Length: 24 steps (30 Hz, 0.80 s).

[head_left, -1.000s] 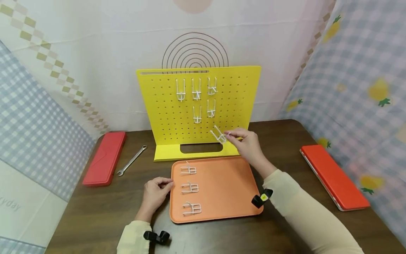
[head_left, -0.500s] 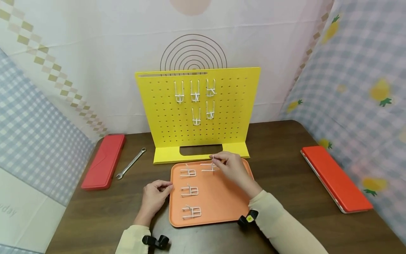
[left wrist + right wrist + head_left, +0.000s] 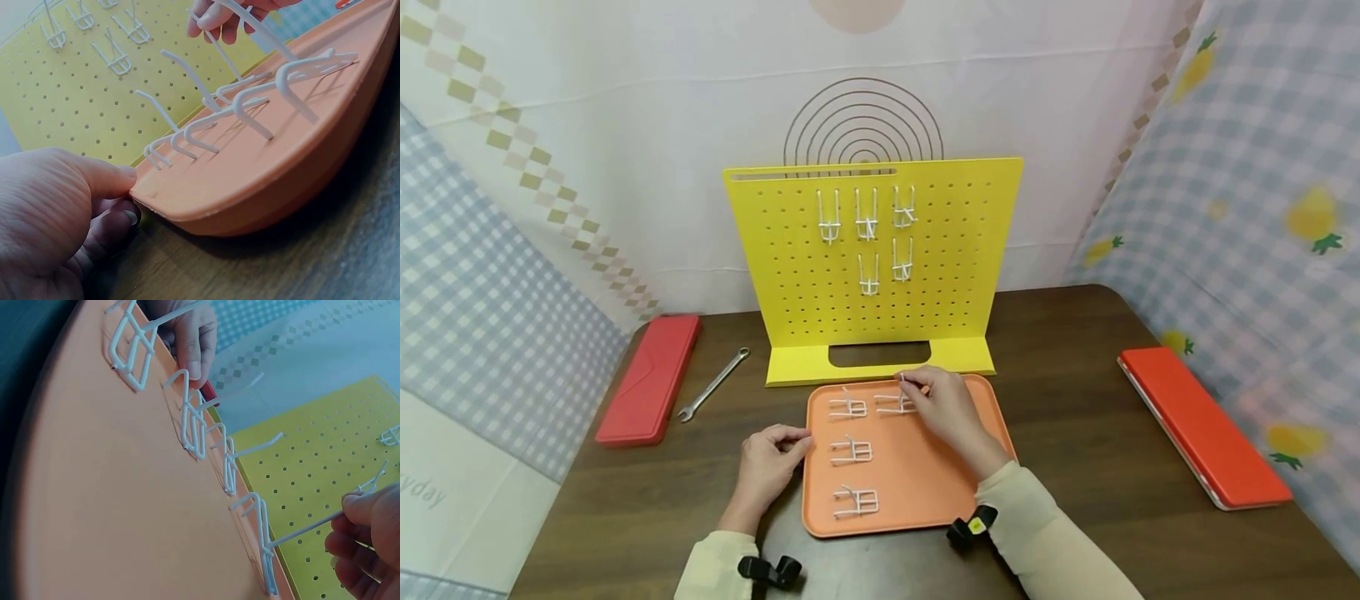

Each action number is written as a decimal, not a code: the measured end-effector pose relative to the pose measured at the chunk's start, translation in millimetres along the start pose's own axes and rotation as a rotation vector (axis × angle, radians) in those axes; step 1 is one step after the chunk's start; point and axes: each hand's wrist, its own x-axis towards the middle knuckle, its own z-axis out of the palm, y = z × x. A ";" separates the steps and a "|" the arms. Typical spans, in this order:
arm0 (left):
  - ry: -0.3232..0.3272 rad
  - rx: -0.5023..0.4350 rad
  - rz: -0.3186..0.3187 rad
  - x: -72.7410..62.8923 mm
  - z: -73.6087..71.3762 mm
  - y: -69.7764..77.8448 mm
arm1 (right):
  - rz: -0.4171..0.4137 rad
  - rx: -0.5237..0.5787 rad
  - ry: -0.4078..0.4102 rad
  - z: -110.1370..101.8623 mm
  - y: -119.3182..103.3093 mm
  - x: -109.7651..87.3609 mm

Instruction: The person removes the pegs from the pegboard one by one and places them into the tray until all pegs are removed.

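Note:
My right hand (image 3: 951, 408) pinches the prong of a white wire pegboard hook (image 3: 265, 534) between thumb and fingers. The hook lies at the far side of the orange tray (image 3: 917, 483), its frame down at the tray floor. To its left, three similar hooks sit in a column, the nearest one (image 3: 859, 502) close to the tray's front edge. My left hand (image 3: 765, 467) grips the tray's left rim, thumb on top and fingers beneath in the left wrist view. Behind the tray stands a yellow pegboard (image 3: 805, 292) bearing several white hooks (image 3: 867, 223).
Left of the board lie a combination wrench (image 3: 715, 385) and a red case (image 3: 649, 379). A flat orange-red box (image 3: 1202, 425) is on the right of the dark wooden table (image 3: 1075, 467). Fabric curtains (image 3: 692, 167) enclose the back and sides.
My right hand has brought the hook from in front of the pegboard's lower right down to the tray, beside the farthest hook of the column. The left hand stays at the rim.

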 end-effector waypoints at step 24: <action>-0.009 0.016 -0.003 1.2 -0.2 -0.2 | 0.035 -0.025 0.069 0.5 2.1 1.5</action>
